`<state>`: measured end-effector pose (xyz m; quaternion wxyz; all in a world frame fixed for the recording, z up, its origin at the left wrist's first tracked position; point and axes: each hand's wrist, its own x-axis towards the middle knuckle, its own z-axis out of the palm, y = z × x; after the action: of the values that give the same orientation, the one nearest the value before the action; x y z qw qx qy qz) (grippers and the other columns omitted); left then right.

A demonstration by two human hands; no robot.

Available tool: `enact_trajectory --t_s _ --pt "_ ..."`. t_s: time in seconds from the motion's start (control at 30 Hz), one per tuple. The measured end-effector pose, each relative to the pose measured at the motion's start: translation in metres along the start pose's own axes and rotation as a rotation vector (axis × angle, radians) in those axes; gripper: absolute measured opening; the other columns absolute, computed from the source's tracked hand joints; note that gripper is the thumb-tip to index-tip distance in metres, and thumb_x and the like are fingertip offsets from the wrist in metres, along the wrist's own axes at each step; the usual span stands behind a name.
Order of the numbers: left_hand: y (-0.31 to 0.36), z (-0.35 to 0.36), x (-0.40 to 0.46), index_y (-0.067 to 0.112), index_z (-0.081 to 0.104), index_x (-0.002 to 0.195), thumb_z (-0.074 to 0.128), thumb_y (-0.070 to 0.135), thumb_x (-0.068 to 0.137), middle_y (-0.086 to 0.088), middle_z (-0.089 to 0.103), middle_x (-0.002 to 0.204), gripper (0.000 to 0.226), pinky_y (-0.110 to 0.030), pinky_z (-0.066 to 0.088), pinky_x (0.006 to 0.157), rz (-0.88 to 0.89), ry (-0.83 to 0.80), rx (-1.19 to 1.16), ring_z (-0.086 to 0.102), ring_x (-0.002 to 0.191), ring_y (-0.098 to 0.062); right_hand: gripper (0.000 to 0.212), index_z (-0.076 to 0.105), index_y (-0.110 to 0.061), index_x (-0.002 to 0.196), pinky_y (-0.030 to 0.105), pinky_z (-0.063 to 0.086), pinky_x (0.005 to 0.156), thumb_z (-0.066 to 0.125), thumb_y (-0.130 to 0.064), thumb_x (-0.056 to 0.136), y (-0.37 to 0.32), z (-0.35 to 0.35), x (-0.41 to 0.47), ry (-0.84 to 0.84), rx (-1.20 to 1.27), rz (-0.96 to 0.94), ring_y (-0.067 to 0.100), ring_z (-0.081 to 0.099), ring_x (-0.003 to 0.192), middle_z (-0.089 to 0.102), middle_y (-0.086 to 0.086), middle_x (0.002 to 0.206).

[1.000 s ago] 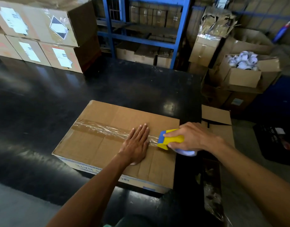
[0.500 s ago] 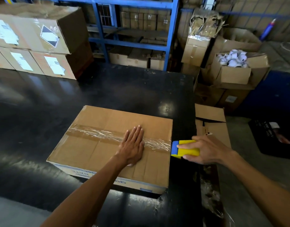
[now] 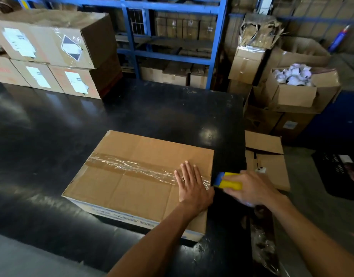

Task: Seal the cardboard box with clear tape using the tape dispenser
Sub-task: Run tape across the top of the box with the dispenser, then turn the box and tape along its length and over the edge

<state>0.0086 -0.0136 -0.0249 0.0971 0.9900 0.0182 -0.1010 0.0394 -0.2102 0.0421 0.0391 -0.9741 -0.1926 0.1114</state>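
Observation:
A closed cardboard box (image 3: pixel 132 184) lies on the black table (image 3: pixel 52 136). A wrinkled strip of clear tape (image 3: pixel 136 167) runs along its top seam from the left edge to the right edge. My left hand (image 3: pixel 193 186) lies flat, fingers spread, on the tape near the box's right edge. My right hand (image 3: pixel 250 188) grips the yellow and blue tape dispenser (image 3: pixel 229 181) just past the box's right edge, over the side of the box. The tape roll is hidden under my hand.
Stacked labelled cartons (image 3: pixel 52 56) stand at the table's far left. Blue shelving (image 3: pixel 172 37) stands behind. Right of the table are open cartons (image 3: pixel 292 92), a flattened box (image 3: pixel 266 156) and a black crate (image 3: pixel 340 172) on the floor.
My right hand has drawn the dispenser off the box top, past the right edge and down its side. My left hand has slid right along the tape toward that edge.

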Motion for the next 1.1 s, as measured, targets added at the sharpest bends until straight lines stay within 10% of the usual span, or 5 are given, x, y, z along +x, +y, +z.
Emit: enact_trajectory --t_s 0.1,0.23,0.37,0.53,1.1 --pt "-0.017 -0.005 -0.004 -0.002 -0.003 0.155 -0.003 0.063 0.074 -0.029 -0.016 0.161 0.105 -0.063 -0.011 0.117 0.104 -0.052 0.017 -0.018 0.147 -0.048 0.044 0.064 -0.044 0.121 0.022 0.029 0.056 0.058 -0.066 0.083 -0.011 -0.020 0.002 0.139 0.149 0.087 0.010 0.050 0.068 0.054 -0.008 0.077" --pt "-0.070 -0.002 -0.012 -0.005 0.047 0.142 0.026 0.063 0.080 -0.034 0.039 0.149 0.094 -0.068 0.037 0.106 0.401 0.035 0.129 0.022 0.140 -0.050 0.036 0.070 -0.044 0.114 0.019 0.041 0.068 0.070 -0.057 0.080 -0.039 -0.049 -0.003 0.275 0.608 0.171 0.000 0.060 0.086 0.070 -0.018 0.095" --pt "-0.138 -0.014 -0.027 0.001 0.002 0.156 0.025 0.066 0.084 -0.027 0.001 0.163 0.100 -0.063 0.006 0.119 0.798 -0.109 0.326 -0.007 0.146 -0.051 0.029 0.072 -0.051 0.103 0.023 0.048 0.082 0.073 -0.059 0.075 -0.084 -0.064 -0.001 0.411 0.828 0.194 0.000 0.063 0.100 0.071 -0.024 0.101" --pt "-0.190 -0.041 -0.057 0.008 -0.011 0.157 0.057 0.045 0.091 -0.014 -0.013 0.166 0.102 -0.047 -0.008 0.123 1.103 -0.201 0.420 -0.014 0.152 -0.033 0.031 0.072 -0.051 0.103 0.036 0.051 0.095 0.073 -0.060 0.073 -0.146 -0.068 -0.003 0.426 0.918 0.143 -0.001 0.063 0.104 0.072 -0.024 0.104" --pt "-0.250 -0.064 -0.053 0.008 -0.006 0.158 0.060 0.038 0.093 -0.016 -0.018 0.163 0.098 -0.046 0.001 0.125 1.054 -0.211 0.426 -0.014 0.151 -0.031 0.039 0.070 -0.049 0.108 0.026 0.052 0.089 0.072 -0.063 0.072 -0.241 -0.041 -0.083 0.383 0.822 0.233 -0.004 0.062 0.100 0.070 -0.025 0.105"
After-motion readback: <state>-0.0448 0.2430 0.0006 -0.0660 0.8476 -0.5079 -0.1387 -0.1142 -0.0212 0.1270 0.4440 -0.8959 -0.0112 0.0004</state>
